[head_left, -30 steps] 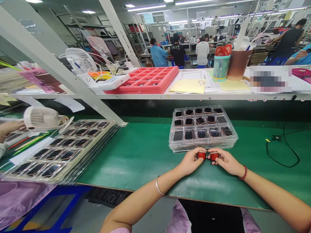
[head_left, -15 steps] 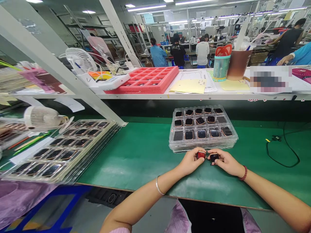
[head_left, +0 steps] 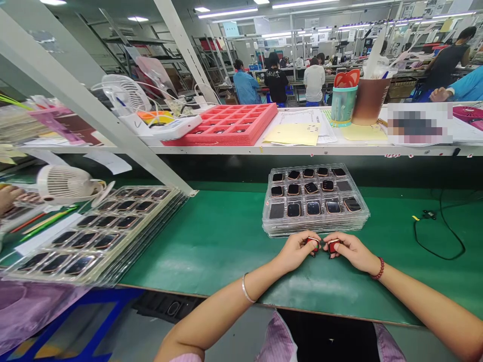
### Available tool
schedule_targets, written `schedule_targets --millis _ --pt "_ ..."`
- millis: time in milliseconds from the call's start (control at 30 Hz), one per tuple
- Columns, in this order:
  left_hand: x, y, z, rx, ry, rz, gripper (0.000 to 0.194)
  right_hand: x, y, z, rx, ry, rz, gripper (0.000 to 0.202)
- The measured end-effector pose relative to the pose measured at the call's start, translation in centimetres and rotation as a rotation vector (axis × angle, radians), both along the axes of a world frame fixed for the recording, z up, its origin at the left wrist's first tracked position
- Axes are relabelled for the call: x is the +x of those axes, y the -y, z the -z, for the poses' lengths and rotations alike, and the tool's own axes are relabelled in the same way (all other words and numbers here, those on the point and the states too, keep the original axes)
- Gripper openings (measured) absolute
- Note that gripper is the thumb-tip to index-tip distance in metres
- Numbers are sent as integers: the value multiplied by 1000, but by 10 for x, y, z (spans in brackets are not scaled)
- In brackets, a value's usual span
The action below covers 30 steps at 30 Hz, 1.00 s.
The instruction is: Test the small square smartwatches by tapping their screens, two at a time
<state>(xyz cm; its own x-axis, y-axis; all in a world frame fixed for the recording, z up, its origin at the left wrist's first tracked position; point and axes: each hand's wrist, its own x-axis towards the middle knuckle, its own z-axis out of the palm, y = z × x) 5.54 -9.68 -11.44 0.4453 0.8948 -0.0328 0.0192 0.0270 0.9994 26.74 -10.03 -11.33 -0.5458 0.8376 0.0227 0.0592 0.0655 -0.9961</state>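
My left hand (head_left: 298, 251) is closed on a small square smartwatch (head_left: 313, 243), its face showing red beside my thumb. A second smartwatch (head_left: 333, 246), also lit red, is pinched between the thumb and fingers of my right hand (head_left: 351, 253). The two hands are close together but apart, just above the green table top. Right behind them lies a stack of clear plastic trays (head_left: 316, 226). Its top tray has rows of dark-faced watches (head_left: 313, 207), a few sitting askew, and two pockets hold no watch.
To the left stands another stack of watch trays (head_left: 124, 234), with a white fan (head_left: 62, 185) beside it. A black cable (head_left: 439, 258) curls on the right. Overhead runs a shelf (head_left: 339, 150) bearing a red foam tray (head_left: 241, 136) and cups. A co-worker's hand (head_left: 9, 197) shows at far left.
The right-hand watch's face has gone from black to red. My fingers have shifted slightly on both watches. A co-worker's hand at far left has come further into view.
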Motion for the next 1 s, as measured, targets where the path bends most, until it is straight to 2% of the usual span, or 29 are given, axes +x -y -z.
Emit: schedule_targets --millis 300,600,767,1000 --pt "0 2 -10 -20 -23 -16 35 0 1 1 -23 8 13 24" --pt "-1 1 1 6 -54 -2 36 -1 1 -1 2 58 75 18" --pt "0 1 0 11 -55 -6 38 -1 1 1 -1 47 87 20" --pt "1 0 3 20 52 5 38 -2 1 1 1 43 85 24"
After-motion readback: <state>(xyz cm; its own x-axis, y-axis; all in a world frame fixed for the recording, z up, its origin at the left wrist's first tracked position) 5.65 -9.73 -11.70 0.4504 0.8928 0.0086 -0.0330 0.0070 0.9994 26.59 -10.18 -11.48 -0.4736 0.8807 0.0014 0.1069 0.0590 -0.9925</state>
